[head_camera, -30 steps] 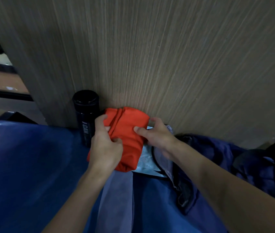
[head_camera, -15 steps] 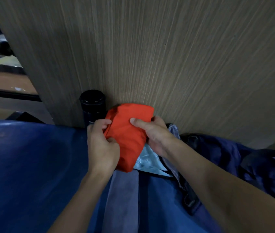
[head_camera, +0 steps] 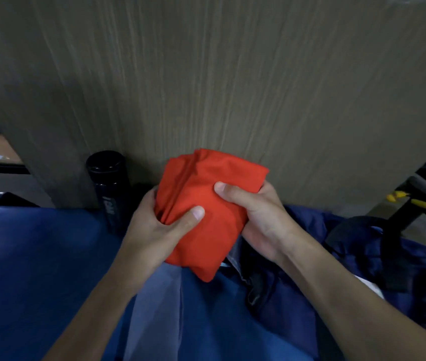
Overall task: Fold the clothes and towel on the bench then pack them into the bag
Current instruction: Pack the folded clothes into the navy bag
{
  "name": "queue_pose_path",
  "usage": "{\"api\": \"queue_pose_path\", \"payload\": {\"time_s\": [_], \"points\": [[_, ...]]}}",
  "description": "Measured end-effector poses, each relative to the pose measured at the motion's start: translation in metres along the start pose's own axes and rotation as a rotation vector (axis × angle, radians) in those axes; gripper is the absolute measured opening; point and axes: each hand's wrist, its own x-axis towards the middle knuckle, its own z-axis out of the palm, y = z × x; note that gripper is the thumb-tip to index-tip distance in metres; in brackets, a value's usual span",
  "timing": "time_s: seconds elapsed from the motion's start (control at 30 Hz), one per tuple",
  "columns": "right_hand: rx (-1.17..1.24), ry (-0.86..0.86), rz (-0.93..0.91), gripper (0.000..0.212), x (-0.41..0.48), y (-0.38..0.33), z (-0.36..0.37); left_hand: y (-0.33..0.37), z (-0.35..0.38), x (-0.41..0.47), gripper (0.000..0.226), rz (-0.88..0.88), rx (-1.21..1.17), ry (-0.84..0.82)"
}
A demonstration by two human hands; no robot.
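With both hands clamped on the folded red garment [head_camera: 206, 204], left hand [head_camera: 154, 230] and right hand [head_camera: 258, 214], keep thumbs pinning the folds while lowering it into the navy bag [head_camera: 362, 256].

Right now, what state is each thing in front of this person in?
Red garment: folded into a compact bundle, held above the bench.
Left hand: grips the bundle's left side, thumb on top.
Right hand: grips its right side, thumb on top.
Black bottle: upright, cap on, by the wooden panel.
Navy bag: slumped on the bench; mouth mostly hidden.
Grey-blue cloth: lying flat on the bench.
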Motion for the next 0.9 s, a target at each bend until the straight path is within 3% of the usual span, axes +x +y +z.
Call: {"api": "queue_pose_path", "payload": {"time_s": [0.1,0.2,0.3,0.43,0.53,0.67,0.77,0.9], "points": [[-0.021,0.001,-0.011,0.047,-0.024,-0.011,-0.025,0.01,0.027,-0.014,0.059,0.039,-0.008,-0.102],[-0.032,0.011,-0.046,0.045,-0.047,-0.027,-0.065,0.02,0.054,-0.025,0.041,0.117,0.036,-0.155],[-0.15,0.03,-0.076,0.048,-0.07,-0.046,-0.111,0.032,0.077,-0.027,0.038,0.196,0.158,-0.319],[-0.503,-0.003,-0.063,0.084,-0.101,-0.061,-0.158,0.047,0.106,-0.023,0.04,0.314,0.463,-0.61],[-0.624,-0.007,-0.12,0.101,-0.121,-0.06,-0.177,0.063,0.132,-0.024,0.054,0.454,0.805,-0.725],[-0.598,0.127,-0.262,0.077,-0.145,-0.05,-0.199,0.078,0.17,-0.034,0.056,0.587,1.051,-0.77],[-0.518,0.184,-0.318,0.05,-0.165,-0.045,-0.221,0.082,0.194,-0.039,0.057,0.45,0.935,-0.808],[-0.625,0.216,-0.33,0.044,-0.192,-0.044,-0.253,0.086,0.225,-0.044,0.034,0.495,1.037,-0.931]]}}
